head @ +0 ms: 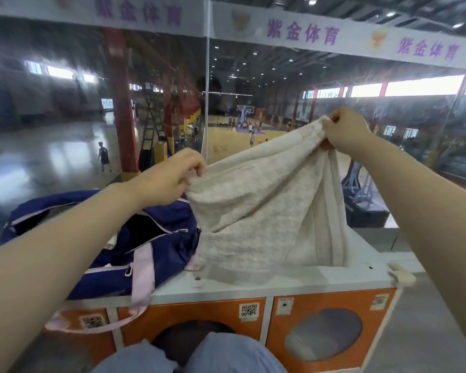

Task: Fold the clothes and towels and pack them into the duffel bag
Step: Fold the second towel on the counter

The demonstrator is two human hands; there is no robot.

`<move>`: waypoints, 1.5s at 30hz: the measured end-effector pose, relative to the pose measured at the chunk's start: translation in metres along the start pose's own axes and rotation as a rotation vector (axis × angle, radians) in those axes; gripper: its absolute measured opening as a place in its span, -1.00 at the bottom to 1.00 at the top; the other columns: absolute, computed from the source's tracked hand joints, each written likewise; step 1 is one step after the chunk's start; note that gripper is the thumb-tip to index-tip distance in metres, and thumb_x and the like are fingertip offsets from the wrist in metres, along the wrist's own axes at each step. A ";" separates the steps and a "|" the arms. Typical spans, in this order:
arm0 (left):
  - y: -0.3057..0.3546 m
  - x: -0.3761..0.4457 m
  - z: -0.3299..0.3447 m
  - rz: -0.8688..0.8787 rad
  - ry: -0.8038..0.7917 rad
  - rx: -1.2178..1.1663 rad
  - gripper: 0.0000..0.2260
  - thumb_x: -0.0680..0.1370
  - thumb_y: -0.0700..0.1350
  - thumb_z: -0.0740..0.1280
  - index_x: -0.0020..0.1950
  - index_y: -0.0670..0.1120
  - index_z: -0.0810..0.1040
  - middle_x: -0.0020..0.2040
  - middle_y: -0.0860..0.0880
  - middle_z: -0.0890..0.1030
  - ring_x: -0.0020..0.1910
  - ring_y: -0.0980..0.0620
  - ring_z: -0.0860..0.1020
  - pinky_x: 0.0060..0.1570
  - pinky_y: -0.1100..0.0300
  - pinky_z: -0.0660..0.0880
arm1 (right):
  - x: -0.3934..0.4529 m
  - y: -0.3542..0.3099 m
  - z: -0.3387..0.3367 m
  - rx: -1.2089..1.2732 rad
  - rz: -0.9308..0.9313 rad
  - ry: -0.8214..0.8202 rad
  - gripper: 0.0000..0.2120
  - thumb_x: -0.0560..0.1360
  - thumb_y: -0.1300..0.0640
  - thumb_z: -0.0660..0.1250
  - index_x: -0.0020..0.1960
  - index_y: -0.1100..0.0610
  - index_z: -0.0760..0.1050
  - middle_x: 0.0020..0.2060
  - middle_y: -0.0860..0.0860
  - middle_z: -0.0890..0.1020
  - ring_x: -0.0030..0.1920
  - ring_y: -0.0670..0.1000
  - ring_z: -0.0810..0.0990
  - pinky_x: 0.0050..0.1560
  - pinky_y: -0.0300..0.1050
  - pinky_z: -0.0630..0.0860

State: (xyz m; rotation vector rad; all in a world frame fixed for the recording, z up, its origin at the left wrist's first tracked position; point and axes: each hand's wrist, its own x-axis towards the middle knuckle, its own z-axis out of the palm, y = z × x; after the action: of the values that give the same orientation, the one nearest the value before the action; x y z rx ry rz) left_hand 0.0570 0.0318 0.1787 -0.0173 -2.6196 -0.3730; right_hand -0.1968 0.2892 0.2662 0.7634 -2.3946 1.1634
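Knees: the person's legs (pixel 189 356) in pale blue trousers, lowest in view, below both arms.
Cabinet: a white-topped cabinet (pixel 293 281) with orange doors, beneath the hands.
Duffel bag: a navy duffel bag (pixel 156 246) with pink straps lies on the cabinet, under the left forearm, its zip gaping open.
Towel: a cream towel (pixel 264 219) hangs between the hands, its lower end resting on the cabinet top, just beside the bag.
Left hand: the left hand (pixel 172 179) pinches one upper edge, lower than the other hand.
Right hand: the right hand (pixel 345 133) pinches the opposite upper edge, raised higher.
Doing it well: probably level the two hands, pull the edge taut, then bring corner to corner.
Beyond: glass, then a sports hall.
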 end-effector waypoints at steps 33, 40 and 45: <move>0.017 0.014 -0.089 -0.291 0.407 -0.097 -0.94 0.55 -0.06 0.37 -0.01 0.03 0.52 -0.08 0.10 0.59 -0.11 0.15 0.54 -0.19 0.28 0.42 | -0.021 -0.003 -0.038 0.262 0.009 -0.095 -0.79 0.64 0.14 0.14 0.14 0.25 0.47 -0.21 0.18 0.61 -0.21 0.10 0.63 -0.15 -0.06 0.62; 0.018 0.020 -0.093 -0.431 0.485 -0.634 -0.72 0.56 -0.18 0.36 0.27 -0.03 0.50 0.11 -0.05 0.61 0.09 0.00 0.60 0.04 0.12 0.57 | -0.023 -0.010 -0.047 0.444 0.074 -0.086 -0.88 0.58 0.22 0.20 -0.11 0.15 0.48 -0.31 0.11 0.53 -0.35 0.02 0.54 -0.28 -0.13 0.58; 0.025 0.026 -0.086 -0.604 0.549 -1.032 -0.79 0.56 -0.21 0.34 0.19 -0.12 0.59 -0.02 -0.04 0.65 -0.07 0.06 0.62 -0.15 0.20 0.55 | -0.029 -0.015 -0.056 0.631 0.087 -0.117 -0.86 0.56 0.27 0.25 -0.17 0.15 0.46 -0.35 0.06 0.44 -0.41 -0.05 0.44 -0.38 -0.22 0.47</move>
State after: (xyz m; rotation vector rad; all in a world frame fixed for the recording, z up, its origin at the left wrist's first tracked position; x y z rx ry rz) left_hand 0.0763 0.0318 0.2703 0.4602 -1.6036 -1.6186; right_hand -0.1599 0.3351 0.2929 0.9321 -2.1646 2.0015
